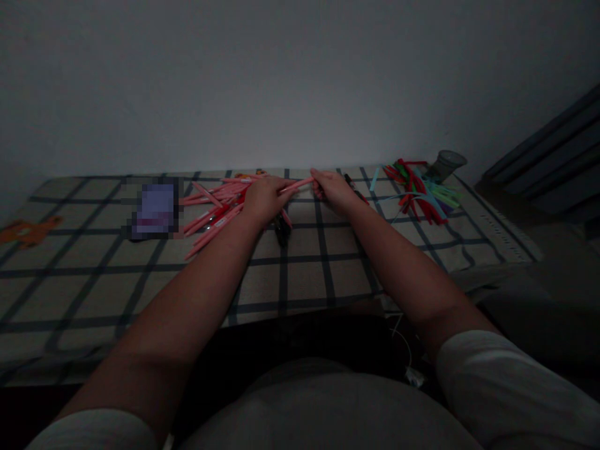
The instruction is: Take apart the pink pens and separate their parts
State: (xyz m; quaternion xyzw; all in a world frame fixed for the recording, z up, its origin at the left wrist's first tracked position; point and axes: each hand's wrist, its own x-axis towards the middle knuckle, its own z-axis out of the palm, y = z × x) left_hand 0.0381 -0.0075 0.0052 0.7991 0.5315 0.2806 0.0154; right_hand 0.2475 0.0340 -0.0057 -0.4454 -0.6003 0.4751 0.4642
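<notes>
Between my two hands runs a slim pink pen [298,185], held roughly level above the cloth. My left hand [265,199] is closed round its left part, over a loose pile of similar pink pens [213,212]. At the pen's right end, the fingers of my right hand [332,190] pinch the tip. Dim light and the fingers hide the exact grip. A dark object [282,231], too dark to name, lies just below my left hand. Another dark, slim item with some red [355,187] lies behind my right wrist.
A checked cloth [304,275] covers the table, which meets a plain wall. Right of my hands lie colourful strips [417,194] and a tilted clear cup [447,164]. To the left are a blurred-out rectangular device [157,209] and an orange item [30,231].
</notes>
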